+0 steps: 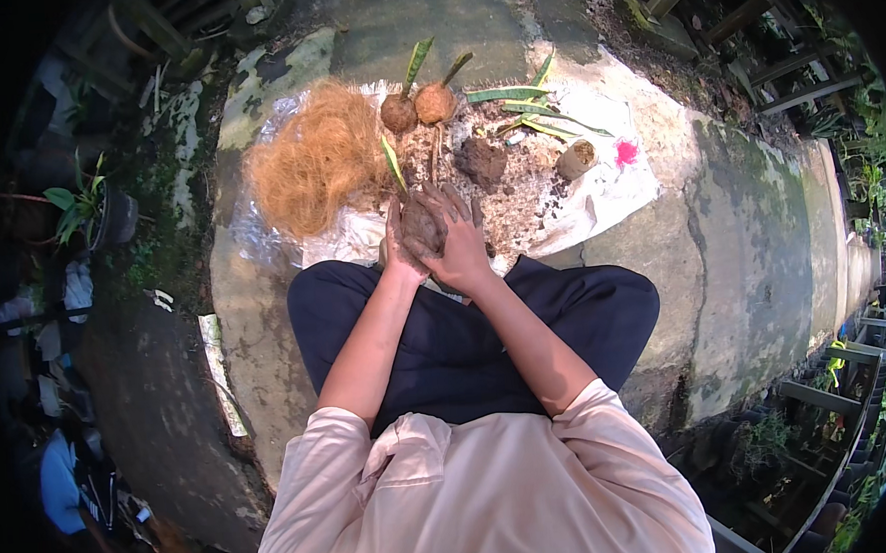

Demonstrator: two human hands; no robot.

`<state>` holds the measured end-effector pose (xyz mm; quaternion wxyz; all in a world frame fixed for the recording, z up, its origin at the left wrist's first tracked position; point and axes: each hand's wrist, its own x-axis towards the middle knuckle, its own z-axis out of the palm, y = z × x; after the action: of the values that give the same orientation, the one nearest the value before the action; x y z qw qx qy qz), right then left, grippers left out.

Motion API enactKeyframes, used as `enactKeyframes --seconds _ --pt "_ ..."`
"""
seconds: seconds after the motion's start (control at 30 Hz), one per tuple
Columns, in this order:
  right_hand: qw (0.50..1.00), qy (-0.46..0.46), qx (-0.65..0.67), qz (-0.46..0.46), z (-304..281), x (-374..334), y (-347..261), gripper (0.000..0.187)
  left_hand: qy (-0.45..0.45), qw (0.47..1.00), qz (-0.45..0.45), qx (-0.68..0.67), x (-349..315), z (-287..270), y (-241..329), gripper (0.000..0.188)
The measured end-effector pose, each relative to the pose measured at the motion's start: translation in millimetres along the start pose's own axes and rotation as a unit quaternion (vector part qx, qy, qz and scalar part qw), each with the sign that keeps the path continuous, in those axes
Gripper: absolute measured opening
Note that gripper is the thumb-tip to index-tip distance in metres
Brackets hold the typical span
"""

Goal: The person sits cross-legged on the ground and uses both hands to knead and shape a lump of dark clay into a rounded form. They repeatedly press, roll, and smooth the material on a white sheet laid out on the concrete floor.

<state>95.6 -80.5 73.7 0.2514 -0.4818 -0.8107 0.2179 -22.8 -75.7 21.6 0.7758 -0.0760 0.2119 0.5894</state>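
Observation:
Between my two hands is a dark, wet ball of soil with a green, yellow-edged snake plant leaf standing up at its far side. My left hand presses against the ball's left side. My right hand covers its right side, fingers spread over it. Just beyond stand two round balls with leaves: a dark brown one and an orange-brown fibre-wrapped one. To the right of my hands lies a lump of dark soil.
A heap of coconut fibre lies to the left on clear plastic. Cut snake plant leaves, a small round container and pink string are on the soil-strewn white sack. A potted plant stands far left.

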Motion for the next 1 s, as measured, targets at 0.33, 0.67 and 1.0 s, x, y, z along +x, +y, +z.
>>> enactKeyframes --seconds 0.33,0.67,1.0 --pt "0.992 -0.034 0.115 0.050 -3.8 3.6 8.0 0.086 0.058 0.997 0.019 0.039 0.1 9.4 -0.3 0.070" --pt "0.941 0.003 0.330 0.078 30.6 -0.5 33.8 0.096 0.078 0.990 0.050 0.104 4.5 -2.8 -4.3 0.062" --pt "0.900 -0.001 0.429 0.074 31.8 3.1 37.3 0.081 0.040 0.982 0.104 0.151 -13.2 28.4 -11.7 0.073"
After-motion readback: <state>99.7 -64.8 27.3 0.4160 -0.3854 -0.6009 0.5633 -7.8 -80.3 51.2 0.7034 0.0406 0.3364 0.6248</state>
